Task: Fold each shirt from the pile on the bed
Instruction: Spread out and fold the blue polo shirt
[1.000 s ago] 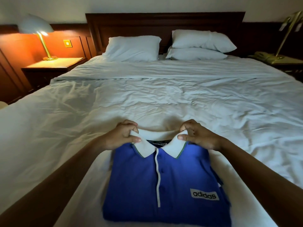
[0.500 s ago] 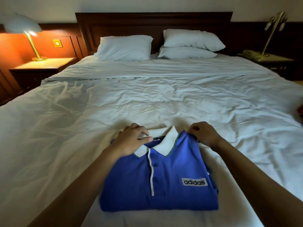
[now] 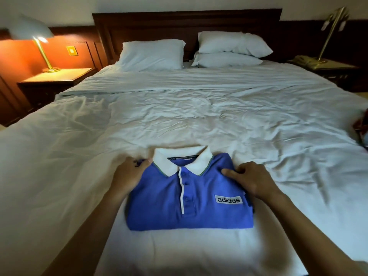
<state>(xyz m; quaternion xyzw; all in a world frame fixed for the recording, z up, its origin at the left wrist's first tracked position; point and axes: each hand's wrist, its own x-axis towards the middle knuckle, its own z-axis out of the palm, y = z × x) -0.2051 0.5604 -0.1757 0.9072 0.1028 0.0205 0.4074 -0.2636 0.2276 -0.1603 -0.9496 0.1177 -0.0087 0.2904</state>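
Blue polo shirt [image 3: 169, 204], white collar, folded flat on the bed [image 3: 179, 116]. Right hand [image 3: 253, 181] fingers curl round its shoulder; left hand [image 3: 129, 175] blurred, finger state indeterminate.

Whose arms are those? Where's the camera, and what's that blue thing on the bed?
There is no machine here, just a person. The picture comes from a camera worn on their head, looking forward and down, so you see their own arms reaching out. A folded blue polo shirt with a white collar lies on the white bed. The left hand touches the shirt's left shoulder; it is blurred, so its grip is unclear. The right hand grips the shirt's right side, thumb on top. Farther back are three pillows and a lit lamp on a nightstand.
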